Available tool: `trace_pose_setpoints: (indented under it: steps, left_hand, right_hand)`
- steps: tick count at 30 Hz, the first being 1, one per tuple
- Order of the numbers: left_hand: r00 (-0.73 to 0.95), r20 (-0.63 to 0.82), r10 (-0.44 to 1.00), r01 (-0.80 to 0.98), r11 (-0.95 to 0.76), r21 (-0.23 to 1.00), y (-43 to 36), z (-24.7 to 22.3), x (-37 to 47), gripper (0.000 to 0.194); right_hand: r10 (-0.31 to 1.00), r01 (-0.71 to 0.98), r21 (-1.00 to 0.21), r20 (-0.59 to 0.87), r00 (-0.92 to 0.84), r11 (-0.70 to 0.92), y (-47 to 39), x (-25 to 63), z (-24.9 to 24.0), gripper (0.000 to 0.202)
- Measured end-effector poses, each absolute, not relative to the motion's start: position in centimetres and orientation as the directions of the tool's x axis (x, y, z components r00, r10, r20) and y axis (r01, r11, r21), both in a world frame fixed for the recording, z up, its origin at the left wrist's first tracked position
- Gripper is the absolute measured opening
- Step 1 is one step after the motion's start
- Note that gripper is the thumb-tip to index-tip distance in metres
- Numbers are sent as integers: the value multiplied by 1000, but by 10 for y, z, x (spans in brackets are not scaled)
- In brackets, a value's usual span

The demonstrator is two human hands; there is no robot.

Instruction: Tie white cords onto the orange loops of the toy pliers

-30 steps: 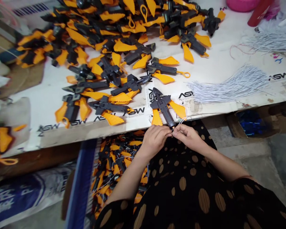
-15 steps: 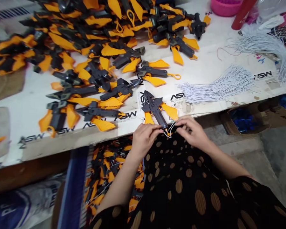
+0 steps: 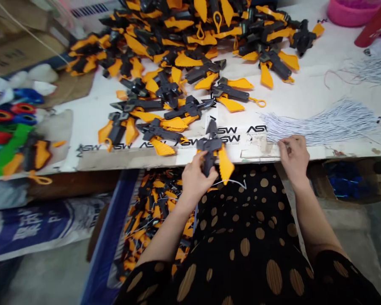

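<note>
My left hand is closed around the dark body of a black-and-orange plastic toy with a pointed tip and orange wing-like blades, held over the table's front edge. A white elastic-looking cord trails from the toy's lower end. My right hand is at the table edge with thumb and fingers pinched together. Its fingertips are beside the near edge of a bundle of white cords; whether a cord is between them is hidden.
Many similar toys are heaped on the table. Below, a blue-sided bin holds more toys with cords. A pink basin and a red cylinder stand at the back right. Colourful parts lie far left.
My right hand has let go of the toy's cord and moved right to the cord bundle. The left hand now grips the toy's body, lifted off the table. The view has swung left.
</note>
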State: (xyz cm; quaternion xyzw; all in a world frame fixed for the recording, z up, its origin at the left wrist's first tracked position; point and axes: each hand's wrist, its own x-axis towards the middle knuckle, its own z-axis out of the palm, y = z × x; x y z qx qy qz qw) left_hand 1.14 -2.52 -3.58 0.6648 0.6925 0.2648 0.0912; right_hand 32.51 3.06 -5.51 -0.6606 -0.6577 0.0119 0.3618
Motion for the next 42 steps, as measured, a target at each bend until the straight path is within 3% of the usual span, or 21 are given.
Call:
trace_pose_setpoints:
  steps: [2, 4, 7, 9, 12, 15, 17, 20, 25, 30, 32, 35, 39, 42]
  left_hand:
    - [-268, 290, 919, 830, 68, 553, -56, -48, -26, 56]
    - [-452, 312, 836, 814, 242, 529, -90, -56, -66, 63]
    - [-607, 298, 736, 792, 533, 296, -129, -56, -120, 62]
    - [-607, 286, 742, 794, 581, 177, -139, -52, -142, 56]
    - [-513, 342, 787, 858, 454, 241, -120, -45, -146, 46]
    - [-327, 429, 842, 924, 191, 331, -65, -37, -125, 37]
    - [-191, 450, 872, 956, 62, 287, -20, -32, -108, 34]
    - [-26, 363, 931, 982, -44, 183, 38, -27, -93, 39]
    - [62, 212, 975, 987, -91, 132, 66, -25, -87, 48]
    - [234, 386, 892, 930, -321, 179, 13, -19, -58, 44]
    - [389, 422, 819, 873, -474, 115, -5, -19, -38, 46]
    - [607, 359, 709, 757, -653, 12, -6, -24, -13, 49]
    - [704, 263, 660, 665, -742, 84, 16, -32, -1, 56]
    - [664, 310, 680, 651, -730, 207, 16, -37, 3, 59]
  right_hand:
    - [871, 835, -529, 470, 141, 150, 29, 327, -57, 24]
    - [877, 818, -555, 457, 146, 153, 28, 330, -58, 24]
    - [896, 802, -588, 406, 181, 104, 31, 333, -59, 24]
    - [905, 792, -605, 376, 199, 76, 33, 333, -58, 26]
    - [917, 785, -617, 344, 205, 56, 35, 329, -55, 28]
    - [933, 788, -614, 313, 180, 54, 30, 318, -46, 25]
    - [942, 788, -609, 306, 137, 83, 22, 310, -39, 22]
    - [934, 787, -595, 351, 70, 164, 6, 301, -29, 19]
    - [931, 759, -616, 364, 39, 209, -16, 304, -23, 18]
    - [987, 546, -830, 156, 29, 115, -18, 304, -30, 26]
    - [996, 401, -913, 84, 2, 76, -14, 298, -32, 26]
    - [998, 266, -962, 47, -30, 53, -8, 287, -30, 26]
    - [993, 343, -932, 105, -53, 117, -10, 275, -19, 23]
    - [975, 445, -867, 192, -116, 224, -16, 269, -13, 20]
